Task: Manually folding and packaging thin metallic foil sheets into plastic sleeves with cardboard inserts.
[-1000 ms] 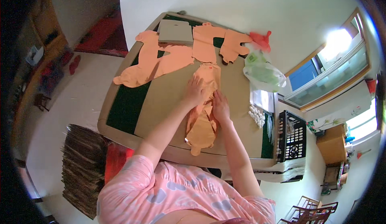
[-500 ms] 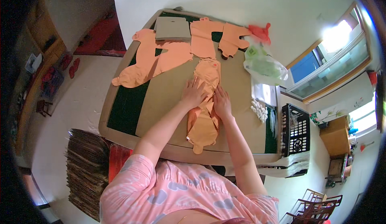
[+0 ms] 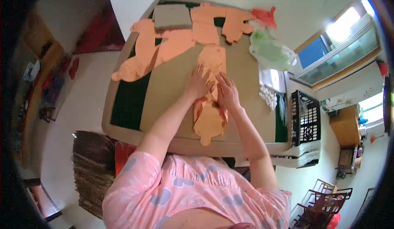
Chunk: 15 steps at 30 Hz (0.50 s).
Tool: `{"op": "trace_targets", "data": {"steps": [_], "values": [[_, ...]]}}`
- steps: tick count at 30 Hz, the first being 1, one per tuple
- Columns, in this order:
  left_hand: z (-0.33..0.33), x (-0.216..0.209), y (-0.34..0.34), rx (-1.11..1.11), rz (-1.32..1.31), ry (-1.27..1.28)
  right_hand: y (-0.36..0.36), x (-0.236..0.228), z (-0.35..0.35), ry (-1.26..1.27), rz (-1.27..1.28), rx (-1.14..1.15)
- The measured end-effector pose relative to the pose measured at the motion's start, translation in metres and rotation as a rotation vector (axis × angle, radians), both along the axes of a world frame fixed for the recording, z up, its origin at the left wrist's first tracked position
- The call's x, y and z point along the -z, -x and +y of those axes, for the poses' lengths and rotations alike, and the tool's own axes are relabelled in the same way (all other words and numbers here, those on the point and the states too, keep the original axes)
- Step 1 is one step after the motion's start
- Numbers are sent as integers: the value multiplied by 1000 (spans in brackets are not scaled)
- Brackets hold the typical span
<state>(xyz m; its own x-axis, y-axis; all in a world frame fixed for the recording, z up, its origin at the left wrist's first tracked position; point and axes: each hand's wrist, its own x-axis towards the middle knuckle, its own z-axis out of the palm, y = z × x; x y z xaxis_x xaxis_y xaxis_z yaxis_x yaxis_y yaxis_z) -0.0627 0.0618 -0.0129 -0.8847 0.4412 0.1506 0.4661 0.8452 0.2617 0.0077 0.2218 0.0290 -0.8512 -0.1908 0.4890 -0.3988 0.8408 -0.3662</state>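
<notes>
Since the earlier frame, the right hand (image 3: 228,92) has shifted inward toward the left hand (image 3: 199,84). Both rest open on a long, crinkled, shiny orange foil shape (image 3: 209,120) lying centrally on the beige-and-green table (image 3: 246,83).

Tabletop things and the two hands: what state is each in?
Left hand: fingers spread, on foil
Right hand: fingers extended, on foil
Orange foil piece: creased, partly folded, under both hands
Upper orange foil pieces: spread out, mostly flat
Plastic bag: rumpled
Small white pieces: clustered
</notes>
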Motion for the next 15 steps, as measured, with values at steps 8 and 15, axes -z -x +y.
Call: {"op": "trace_targets", "data": {"steps": [8, 15], "values": [[-3, -4, 0, -7, 52, -59, -135, -22, -10, -68, -213, -381], [-1, 2, -1, 5, 78, -119, -162, -16, -17, -130, -245, -303]]}}
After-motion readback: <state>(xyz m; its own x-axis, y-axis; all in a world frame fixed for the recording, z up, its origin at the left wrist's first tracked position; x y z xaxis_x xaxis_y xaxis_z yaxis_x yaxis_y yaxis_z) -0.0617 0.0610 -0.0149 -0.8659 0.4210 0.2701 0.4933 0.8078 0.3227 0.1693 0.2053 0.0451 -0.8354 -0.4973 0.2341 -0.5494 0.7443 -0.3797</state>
